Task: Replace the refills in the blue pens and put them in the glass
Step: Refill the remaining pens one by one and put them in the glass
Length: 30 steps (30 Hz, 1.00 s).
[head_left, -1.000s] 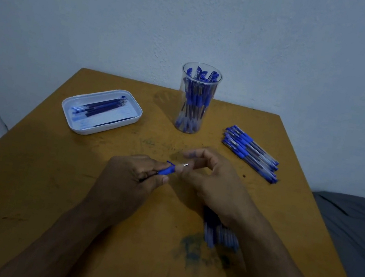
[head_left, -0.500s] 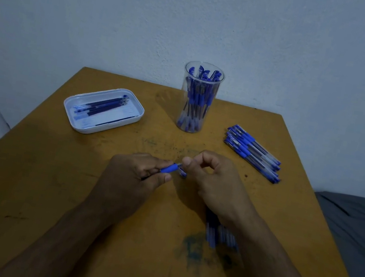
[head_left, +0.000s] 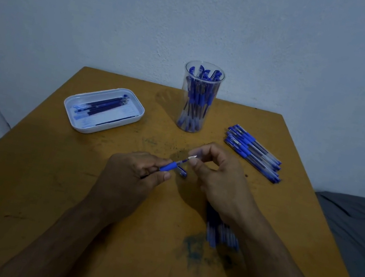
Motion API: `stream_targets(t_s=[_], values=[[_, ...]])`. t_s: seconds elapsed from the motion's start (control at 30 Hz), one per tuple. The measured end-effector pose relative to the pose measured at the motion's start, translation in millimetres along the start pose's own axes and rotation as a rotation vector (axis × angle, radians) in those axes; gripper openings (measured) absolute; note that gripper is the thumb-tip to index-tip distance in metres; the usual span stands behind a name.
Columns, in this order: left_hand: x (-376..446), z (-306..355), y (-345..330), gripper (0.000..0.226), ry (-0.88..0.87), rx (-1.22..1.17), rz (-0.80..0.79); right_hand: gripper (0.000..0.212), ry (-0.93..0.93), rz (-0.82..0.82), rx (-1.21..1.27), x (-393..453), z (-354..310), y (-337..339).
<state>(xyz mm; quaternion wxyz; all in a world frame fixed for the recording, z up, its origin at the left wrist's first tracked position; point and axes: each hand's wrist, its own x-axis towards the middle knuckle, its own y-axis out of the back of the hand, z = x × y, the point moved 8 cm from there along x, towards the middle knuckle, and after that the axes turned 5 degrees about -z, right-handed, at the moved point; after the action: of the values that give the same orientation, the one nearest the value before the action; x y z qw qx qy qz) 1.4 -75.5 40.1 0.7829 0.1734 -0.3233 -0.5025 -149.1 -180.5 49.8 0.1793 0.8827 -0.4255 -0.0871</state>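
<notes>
Head view shows a blue pen (head_left: 173, 164) held above the middle of the wooden table (head_left: 48, 175), its metal tip pointing up and right. Left hand (head_left: 131, 173) grasps the pen's blue grip section between thumb and fingers; right hand (head_left: 217, 171) pinches the tip end. A small blue cap (head_left: 181, 172) lies just beneath. Behind stands the glass (head_left: 199, 97) packed with pens, a white tray (head_left: 103, 109) of refills to its left, a row of pens (head_left: 253, 152) to its right, and another pile (head_left: 221, 233) under the right wrist.
</notes>
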Motion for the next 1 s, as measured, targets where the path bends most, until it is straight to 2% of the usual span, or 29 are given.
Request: stream_targets(t_s=[0.13, 0.33, 0.4, 0.5, 0.53, 0.6, 0.77, 1.0], values=[[0, -10, 3, 0.028, 0.093, -0.094, 0.027, 0.005, 0.055, 0.111, -0.025, -1, -5, 10], [0, -13, 5, 0.023, 0.132, -0.202, 0.01, 0.005, 0.089, 0.171, -0.1, -5, -13, 9], [0, -11, 7, 0.021, 0.143, -0.224, 0.024, 0.006, 0.081, 0.126, -0.248, -7, -18, 6], [0, -10, 8, 0.021, 0.163, -0.247, 0.034, 0.008, 0.046, -0.06, -0.539, -9, -18, -15], [0, -10, 7, 0.021, 0.168, -0.252, 0.032, 0.003, 0.032, -0.098, -0.611, -9, -15, -22], [0, -9, 6, 0.021, 0.176, -0.254, 0.025, 0.009, 0.004, -0.134, -0.708, -8, -11, -30], [-1, -9, 6, 0.022, 0.167, -0.231, 0.011, 0.021, -0.047, -0.168, -0.806, -8, -10, -36], [-2, -10, 6, 0.02, 0.182, -0.239, 0.015, 0.023, -0.071, -0.144, -0.796, -9, -8, -34]])
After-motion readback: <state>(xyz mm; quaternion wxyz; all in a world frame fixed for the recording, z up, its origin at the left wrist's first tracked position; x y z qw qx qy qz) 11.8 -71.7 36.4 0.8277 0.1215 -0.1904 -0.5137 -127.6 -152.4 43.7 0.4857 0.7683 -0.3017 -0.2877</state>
